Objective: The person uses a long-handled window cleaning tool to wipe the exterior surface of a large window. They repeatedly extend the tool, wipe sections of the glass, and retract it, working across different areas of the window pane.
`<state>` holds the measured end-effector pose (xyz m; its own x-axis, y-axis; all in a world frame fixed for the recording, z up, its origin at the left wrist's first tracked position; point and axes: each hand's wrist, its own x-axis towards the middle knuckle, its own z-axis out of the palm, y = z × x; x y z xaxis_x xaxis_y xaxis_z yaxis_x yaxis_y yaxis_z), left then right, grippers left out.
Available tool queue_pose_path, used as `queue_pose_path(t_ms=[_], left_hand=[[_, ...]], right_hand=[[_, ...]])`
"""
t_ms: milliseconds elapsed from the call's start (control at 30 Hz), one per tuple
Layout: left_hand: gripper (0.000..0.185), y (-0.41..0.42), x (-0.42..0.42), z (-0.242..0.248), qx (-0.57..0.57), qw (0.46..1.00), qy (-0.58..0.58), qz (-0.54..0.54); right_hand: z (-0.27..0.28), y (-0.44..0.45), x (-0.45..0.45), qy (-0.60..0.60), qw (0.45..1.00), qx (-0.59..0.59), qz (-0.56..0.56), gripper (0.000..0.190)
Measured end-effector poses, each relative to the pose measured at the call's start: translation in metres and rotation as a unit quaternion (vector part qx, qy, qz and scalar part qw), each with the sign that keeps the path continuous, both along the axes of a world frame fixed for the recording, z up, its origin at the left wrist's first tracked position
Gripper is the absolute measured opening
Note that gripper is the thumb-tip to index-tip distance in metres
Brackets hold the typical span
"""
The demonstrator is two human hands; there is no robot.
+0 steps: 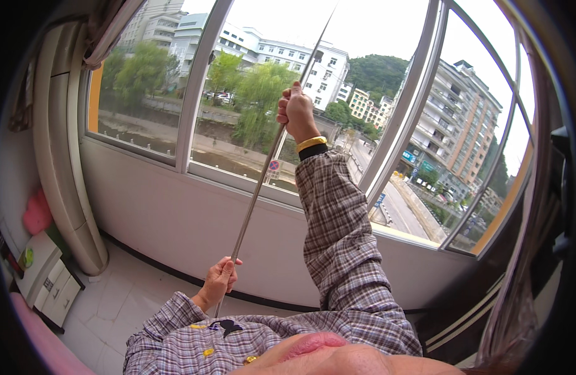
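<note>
A long, thin metal pole (255, 199) runs up at a slant in front of me, between my body and the window. My left hand (218, 281) is closed around its lower part, close to my chest. Higher up, my right hand (297, 110) grips the same pole with the arm stretched out and the thumb along the shaft. The pole's top passes beyond the upper edge of the picture, and its lower end is hidden behind my checked shirt (269, 335).
A window (241, 180) with metal frames spans the wall, overlooking trees, a street and buildings. A tall beige cabinet-like unit (65, 150) stands at left beside a small white drawer cabinet (56, 286). Dark curtains (515, 281) hang at right. Below lies a tiled floor (114, 304).
</note>
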<state>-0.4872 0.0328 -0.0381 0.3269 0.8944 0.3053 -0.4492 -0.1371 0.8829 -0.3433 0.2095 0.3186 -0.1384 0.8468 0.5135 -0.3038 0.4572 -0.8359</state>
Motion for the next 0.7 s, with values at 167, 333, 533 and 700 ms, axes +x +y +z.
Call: queue_pose_path(t_ms=[167, 333, 533, 700], left_hand=[[0.035, -0.007, 0.019, 0.011, 0.059, 0.997, -0.046, -0.027], [0.039, 0.027, 0.016, 0.09, 0.073, 0.994, -0.067, -0.047], [0.05, 0.028, 0.036, 0.104, 0.116, 0.985, -0.079, -0.102], [0.048, 0.004, 0.032, 0.048, 0.059, 0.969, 0.088, -0.222]], right_hand=[[-0.018, -0.059, -0.019, -0.048, 0.992, 0.116, 0.005, 0.03], [-0.075, -0.117, -0.044, -0.046, 0.993, 0.074, 0.082, 0.03], [-0.041, -0.11, -0.013, 0.05, 0.988, 0.142, -0.018, 0.048], [0.018, -0.092, 0.034, 0.055, 0.979, 0.17, -0.102, 0.048]])
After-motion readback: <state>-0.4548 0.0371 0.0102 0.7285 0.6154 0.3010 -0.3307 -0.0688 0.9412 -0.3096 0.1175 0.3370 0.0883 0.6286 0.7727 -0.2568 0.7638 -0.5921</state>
